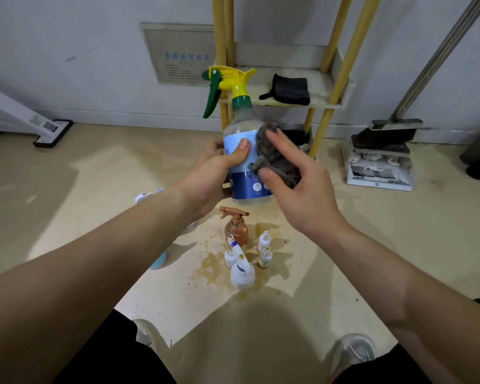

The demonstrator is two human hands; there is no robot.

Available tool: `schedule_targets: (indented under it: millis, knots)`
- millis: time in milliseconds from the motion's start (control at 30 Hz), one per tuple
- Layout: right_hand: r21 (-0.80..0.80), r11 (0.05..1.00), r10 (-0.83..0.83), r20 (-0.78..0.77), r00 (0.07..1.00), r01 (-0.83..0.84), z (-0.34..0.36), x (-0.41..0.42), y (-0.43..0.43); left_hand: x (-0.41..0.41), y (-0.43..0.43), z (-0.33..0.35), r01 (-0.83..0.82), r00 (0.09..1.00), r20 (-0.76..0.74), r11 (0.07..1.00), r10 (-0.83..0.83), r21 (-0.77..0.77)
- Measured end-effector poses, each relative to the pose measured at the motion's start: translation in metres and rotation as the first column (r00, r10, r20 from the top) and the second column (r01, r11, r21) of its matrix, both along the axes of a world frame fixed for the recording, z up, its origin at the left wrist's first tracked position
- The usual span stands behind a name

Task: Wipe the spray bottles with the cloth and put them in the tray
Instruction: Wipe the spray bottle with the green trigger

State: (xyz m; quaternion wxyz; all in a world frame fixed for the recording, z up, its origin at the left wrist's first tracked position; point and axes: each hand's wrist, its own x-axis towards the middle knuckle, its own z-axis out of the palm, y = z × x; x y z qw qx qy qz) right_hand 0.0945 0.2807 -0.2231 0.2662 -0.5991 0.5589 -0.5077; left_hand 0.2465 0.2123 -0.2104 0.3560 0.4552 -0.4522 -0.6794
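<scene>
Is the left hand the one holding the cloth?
No, the right hand holds the grey cloth against the spray bottle, while the left hand grips the bottle.

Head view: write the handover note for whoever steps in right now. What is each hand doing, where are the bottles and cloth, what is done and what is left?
Left hand: grips the large spray bottle upright, lifted off the floor.
Right hand: pinches the grey cloth and presses it against that bottle's side.
On the floor below: brown spray bottle, white spray bottle and small white bottles, all standing.
Done: wiping of the large bottle is under way; no bottle is seen in a tray.
Left: finish this wipe, find the tray (not identifiable in view), then wipe and place the rest.
</scene>
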Motion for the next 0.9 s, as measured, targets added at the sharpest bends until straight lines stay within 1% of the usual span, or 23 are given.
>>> schedule_targets:
  millis: [67, 133, 167, 200, 233, 300, 367, 433, 467, 533, 633, 700, 800, 900]
  knots:
    - [0.054, 0.997, -0.061, 0.121, 0.991, 0.055, 0.002, -0.006, -0.007, -0.003, 0.003, -0.002, 0.035, 0.999, 0.02, 0.999, -0.035, -0.001]
    - [0.131, 0.988, -0.11, 0.245, 0.963, 0.079, 0.0, -0.011, -0.012, -0.005, 0.004, -0.003, 0.036, 0.999, 0.029, 0.999, -0.035, -0.008]
    - [0.161, 0.984, -0.124, 0.282, 0.951, 0.08, -0.003, -0.012, -0.012, -0.005, 0.003, -0.002, 0.018, 0.999, 0.028, 1.0, -0.017, -0.013]
    - [0.178, 0.981, -0.131, 0.288, 0.949, 0.081, -0.005, -0.01, -0.01, -0.005, 0.002, -0.002, -0.007, 1.0, 0.024, 1.0, 0.008, -0.014]
    - [0.182, 0.98, -0.131, 0.268, 0.955, 0.083, -0.007, -0.007, -0.006, -0.005, 0.0, -0.001, -0.035, 0.999, 0.017, 0.999, 0.035, -0.013]
    - [0.142, 0.988, -0.092, 0.187, 0.978, 0.065, -0.01, 0.005, 0.006, -0.003, -0.004, -0.001, -0.08, 0.997, 0.008, 0.997, 0.08, -0.007]
    - [0.075, 0.996, -0.057, 0.055, 0.997, 0.052, -0.012, 0.015, 0.014, -0.002, -0.005, -0.002, -0.1, 0.995, 0.004, 0.995, 0.1, 0.003]
    - [-0.003, 0.998, -0.061, -0.085, 0.995, 0.061, -0.011, 0.017, 0.013, -0.002, -0.002, -0.003, -0.078, 0.997, 0.012, 0.997, 0.078, 0.007]
    - [-0.034, 0.997, -0.066, -0.123, 0.99, 0.062, -0.01, 0.015, 0.01, -0.003, 0.0, -0.004, -0.057, 0.998, 0.02, 0.998, 0.057, 0.008]
    - [-0.062, 0.995, -0.082, -0.125, 0.989, 0.074, -0.007, 0.012, 0.004, -0.006, 0.004, -0.004, -0.015, 0.999, 0.042, 1.0, 0.015, -0.002]
    - [-0.022, 0.994, -0.111, -0.005, 0.994, 0.11, -0.001, 0.008, -0.001, -0.005, 0.004, -0.003, 0.036, 0.996, 0.078, 0.999, -0.035, -0.01]
    - [0.023, 0.99, -0.141, 0.089, 0.986, 0.139, 0.001, 0.004, -0.002, -0.002, 0.002, -0.003, 0.051, 0.997, 0.064, 0.999, -0.051, -0.003]
    - [0.063, 0.986, -0.165, 0.225, 0.96, 0.154, 0.002, -0.002, -0.005, 0.001, 0.002, -0.007, 0.055, 0.998, 0.042, 0.998, -0.054, -0.033]
    - [0.082, 0.987, -0.154, 0.304, 0.94, 0.135, 0.001, -0.002, -0.004, 0.003, 0.004, -0.011, 0.09, 0.996, -0.009, 0.996, -0.09, -0.013]
